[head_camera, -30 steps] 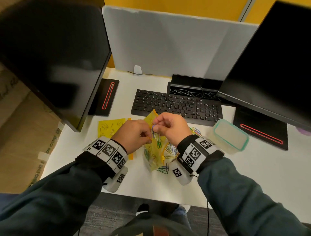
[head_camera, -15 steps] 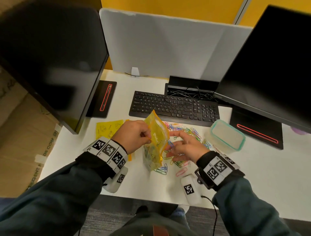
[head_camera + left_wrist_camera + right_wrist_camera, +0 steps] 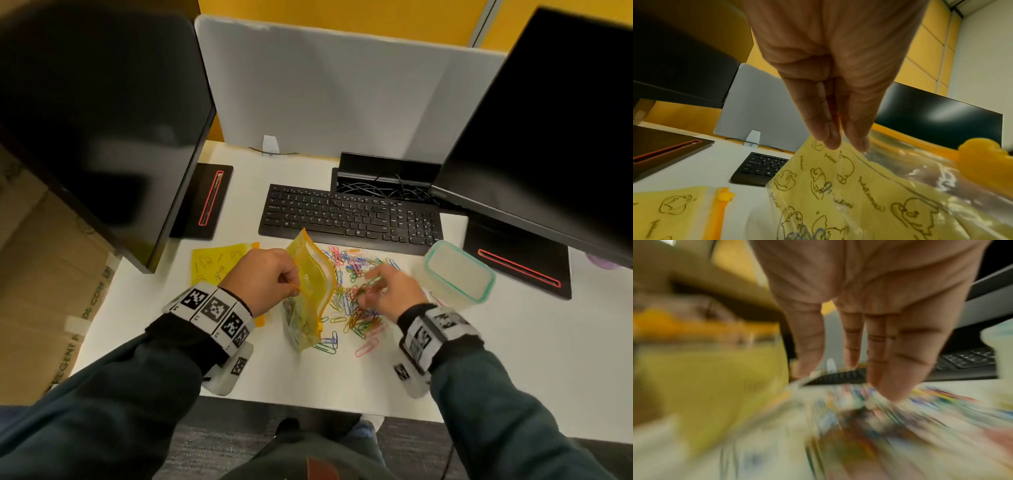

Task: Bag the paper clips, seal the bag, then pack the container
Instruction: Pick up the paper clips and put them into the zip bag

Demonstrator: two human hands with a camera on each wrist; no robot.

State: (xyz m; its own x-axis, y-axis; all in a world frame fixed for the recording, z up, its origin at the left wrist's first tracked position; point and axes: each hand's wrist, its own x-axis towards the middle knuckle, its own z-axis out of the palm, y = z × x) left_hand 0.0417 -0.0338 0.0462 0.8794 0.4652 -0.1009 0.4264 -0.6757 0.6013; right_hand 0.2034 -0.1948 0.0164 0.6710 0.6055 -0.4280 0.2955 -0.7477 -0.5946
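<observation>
A yellow zip bag [image 3: 310, 294] with printed cartoons stands upright on the white desk, mouth open, some clips inside. My left hand [image 3: 270, 281] pinches its near edge; the left wrist view shows thumb and fingers [image 3: 846, 133] clamped on the bag [image 3: 859, 194]. Coloured paper clips [image 3: 356, 298] lie scattered right of the bag. My right hand [image 3: 383, 291] hovers low over that pile, fingers extended downward; the right wrist view is blurred, with the fingertips [image 3: 885, 386] at the clips [image 3: 859, 402]. A clear container with a teal rim [image 3: 457, 274] sits to the right.
A black keyboard [image 3: 349, 219] lies just behind the clips. Two large monitors [image 3: 102, 120] [image 3: 548, 120] overhang the desk at left and right. A second yellow bag [image 3: 219, 263] lies flat to the left. The desk's front edge is near my wrists.
My right hand left the bag's mouth and moved right and down onto the clip pile. The left hand kept its pinch on the bag.
</observation>
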